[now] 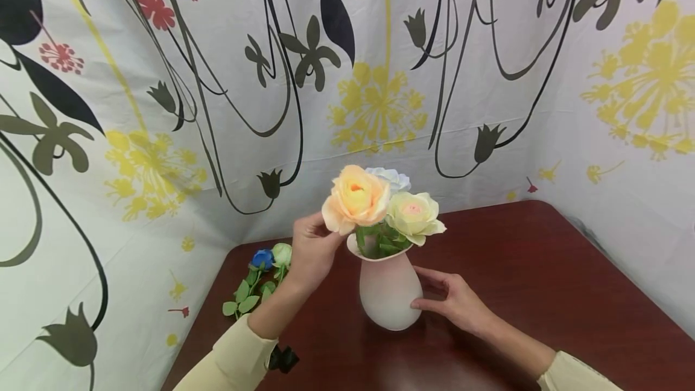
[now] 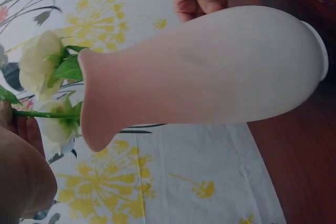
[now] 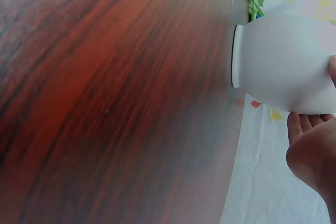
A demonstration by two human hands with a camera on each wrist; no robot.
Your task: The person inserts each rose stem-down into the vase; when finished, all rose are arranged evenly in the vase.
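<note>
A pale pink vase [image 1: 388, 291] stands upright on the dark red surface [image 1: 543, 294], towards its near-left part, with a peach rose [image 1: 355, 198], a cream rose [image 1: 414, 215] and a white bloom [image 1: 392, 177] rising from its mouth. The left hand [image 1: 314, 251] pinches the stem just under the peach rose, while the right hand [image 1: 453, 300] rests relaxed fingers against the vase's lower side. By the far-left corner of the surface lie loose flowers [image 1: 260, 276], one blue and one pale green, well apart from the vase.
</note>
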